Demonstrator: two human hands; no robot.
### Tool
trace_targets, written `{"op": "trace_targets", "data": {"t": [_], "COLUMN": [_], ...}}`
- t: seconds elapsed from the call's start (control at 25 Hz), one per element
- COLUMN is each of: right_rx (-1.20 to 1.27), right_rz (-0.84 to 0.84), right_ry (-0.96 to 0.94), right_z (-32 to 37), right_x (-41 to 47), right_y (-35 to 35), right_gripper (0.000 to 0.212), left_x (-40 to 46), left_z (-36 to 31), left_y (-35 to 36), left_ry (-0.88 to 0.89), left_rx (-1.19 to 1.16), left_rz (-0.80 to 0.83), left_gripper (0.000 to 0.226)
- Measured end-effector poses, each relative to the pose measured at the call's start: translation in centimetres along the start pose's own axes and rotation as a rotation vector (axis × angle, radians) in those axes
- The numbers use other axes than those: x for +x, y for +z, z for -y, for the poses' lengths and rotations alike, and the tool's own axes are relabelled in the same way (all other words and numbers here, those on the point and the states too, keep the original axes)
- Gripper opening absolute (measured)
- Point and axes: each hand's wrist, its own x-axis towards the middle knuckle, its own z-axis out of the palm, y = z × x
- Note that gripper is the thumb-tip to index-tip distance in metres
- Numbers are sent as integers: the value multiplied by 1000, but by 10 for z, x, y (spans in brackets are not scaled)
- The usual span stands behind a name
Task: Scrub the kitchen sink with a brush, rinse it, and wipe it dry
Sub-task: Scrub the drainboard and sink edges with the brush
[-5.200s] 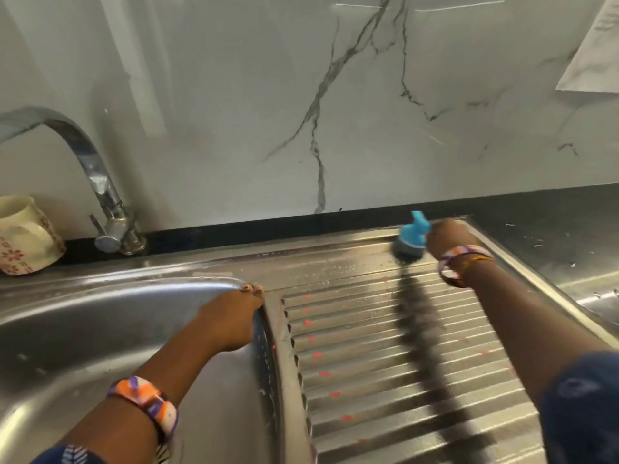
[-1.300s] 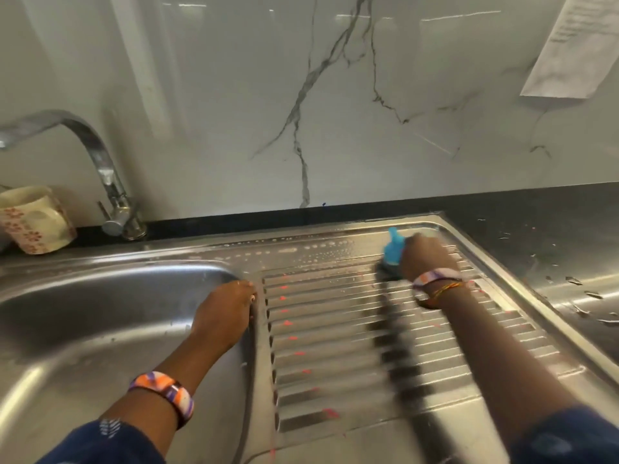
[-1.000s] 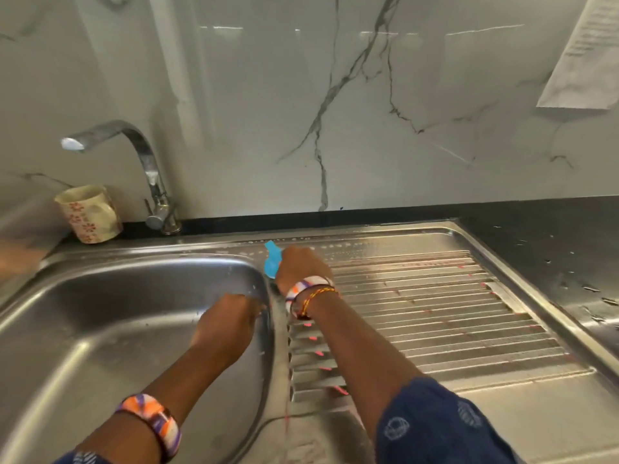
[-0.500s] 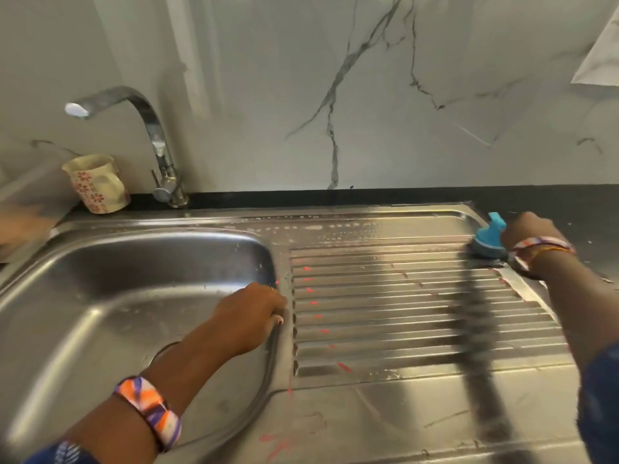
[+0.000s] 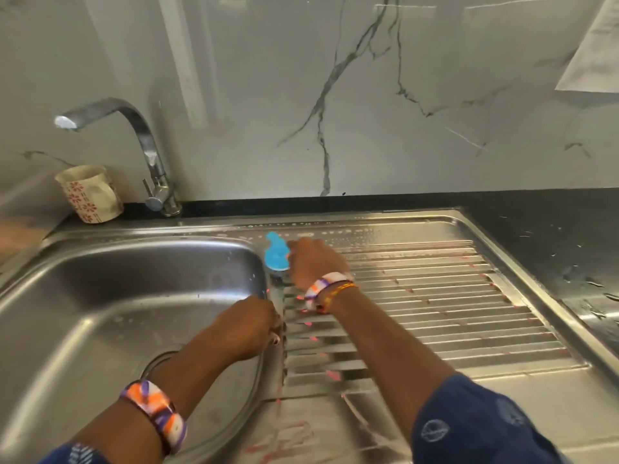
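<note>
A blue brush [image 5: 276,252] is gripped by the right hand [image 5: 316,262], the fingers being curled round its handle. The brush is held at the far left corner of the ribbed drainboard [image 5: 435,303], just beside the strip that divides the drainboard from the basin; its bristle end is largely hidden beneath the handle and the hand, so contact with the steel cannot be confirmed. The left hand [image 5: 246,326] is laid on the right rim of the sink [image 5: 110,333] basin, the fingers being bent over that rim at the dividing strip; whether the rim is actually clasped cannot be told, as the fingertips are mostly hidden. The two hands are near each other, the left one lying toward the front edge and the right one toward the back edge. Banded bracelets are worn on both wrists, and dark blue sleeves are seen at the lower edge of the view.

A curved metal faucet [image 5: 140,145] is mounted at the back edge of the sink, its spout turned to the left. A patterned mug [image 5: 89,193] is set on the dark counter [image 5: 549,229] just left of the faucet base. Water droplets are scattered on the counter at the right side. A sheet of paper [image 5: 593,55] is seen on the marble wall at the upper right corner
</note>
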Motion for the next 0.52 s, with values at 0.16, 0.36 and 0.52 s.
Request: {"op": "trace_targets", "data": {"t": [0.16, 0.36, 0.52], "right_rx": [-68, -21, -276], "right_rz": [-34, 119, 167], "right_ry": [219, -127, -209], "right_z": [-49, 4, 17], "right_x": [39, 3, -40], "right_y": [-24, -6, -15], "right_gripper": [32, 38, 36], "left_x": [-11, -34, -60], "left_z": [9, 18, 25], "left_y": [10, 9, 6], "left_ry": [28, 44, 58], "left_rx": [-58, -176, -283], "left_rz": [-21, -80, 22], "left_gripper": [30, 29, 36]}}
